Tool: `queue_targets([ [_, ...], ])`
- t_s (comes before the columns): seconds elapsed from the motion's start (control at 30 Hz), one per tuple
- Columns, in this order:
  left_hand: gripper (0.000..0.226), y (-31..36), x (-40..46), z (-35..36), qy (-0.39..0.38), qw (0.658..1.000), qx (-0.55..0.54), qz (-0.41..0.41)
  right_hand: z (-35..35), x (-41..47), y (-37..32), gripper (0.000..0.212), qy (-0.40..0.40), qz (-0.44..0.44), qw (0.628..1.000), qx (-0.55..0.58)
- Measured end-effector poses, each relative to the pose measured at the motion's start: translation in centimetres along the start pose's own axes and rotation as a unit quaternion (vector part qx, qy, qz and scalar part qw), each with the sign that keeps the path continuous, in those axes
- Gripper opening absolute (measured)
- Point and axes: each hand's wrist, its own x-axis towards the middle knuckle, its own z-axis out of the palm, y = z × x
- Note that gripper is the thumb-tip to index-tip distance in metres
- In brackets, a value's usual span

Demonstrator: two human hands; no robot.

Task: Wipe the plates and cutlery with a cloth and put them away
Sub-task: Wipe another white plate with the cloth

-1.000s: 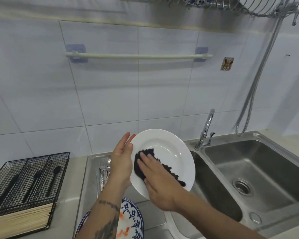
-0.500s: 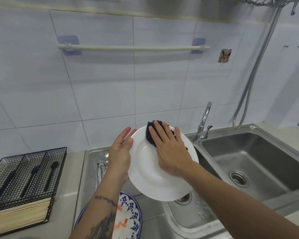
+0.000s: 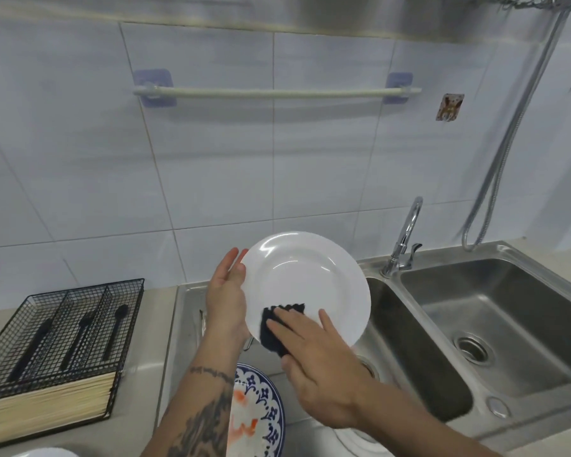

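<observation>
Head view, over a double sink: the white plate (image 3: 305,285) is held tilted on edge above the left basin (image 3: 409,344), its face towards the camera. The left hand (image 3: 226,296) steadies the plate's left rim with an open palm, fingers (image 3: 231,262) straight and close together. The right hand (image 3: 314,357) presses a dark cloth (image 3: 274,328) flat against the lower left of the plate's face, fingers (image 3: 279,326) slightly spread over it. Half a second ago the cloth lay at the plate's upper rim, and a second ago near the middle; it has now swept down to the lower edge, which suggests a circular wiping pass that has covered most of the face, so this plate is probably near ready to be put away. A blue-patterned plate (image 3: 264,407) lies below the left forearm on the draining area, partly hidden, and a sliver of another white plate (image 3: 43,452) is cut off at the bottom edge. The black wire cutlery tray (image 3: 80,291) stands on the bench (image 3: 139,374) at left with dark utensils (image 3: 80,338) in it and pale sticks, possibly chopsticks, at its near end. Cutlery behind the left wrist is too hidden to identify, and the rack at the top right corner is cut off
</observation>
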Motion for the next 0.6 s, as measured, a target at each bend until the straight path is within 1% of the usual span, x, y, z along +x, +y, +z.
queue_targets([
  [0.1, 0.034, -0.2, -0.3, 0.1, -0.021, 1.000, 0.007, -0.008, 0.2, 1.3, -1.0, 0.059, 0.012, -0.037, 0.999, -0.006],
  [0.23, 0.029, 0.4, -0.4, -0.2, -0.036, 0.998, -0.021, -0.040, 0.0, 3.9, 0.1, 0.059, 0.014, -0.004, 1.000, 0.000],
  [0.4, 0.031, 0.4, -1.0, -0.1, -0.070, 0.996, -0.008, -0.059, -0.5, 6.8, 2.2, 0.063, 0.064, -0.004, 0.993, -0.100],
  [0.5, 0.032, 0.3, -1.5, 0.5, -0.088, 0.994, -0.001, -0.067, -0.8, 7.9, 3.0, 0.065, 0.094, 0.006, 0.987, -0.134],
  [0.6, 0.032, 0.5, -1.9, 0.6, -0.089, 0.995, 0.011, -0.050, -1.2, 8.0, 4.7, 0.070, 0.111, 0.059, 0.978, -0.169],
])
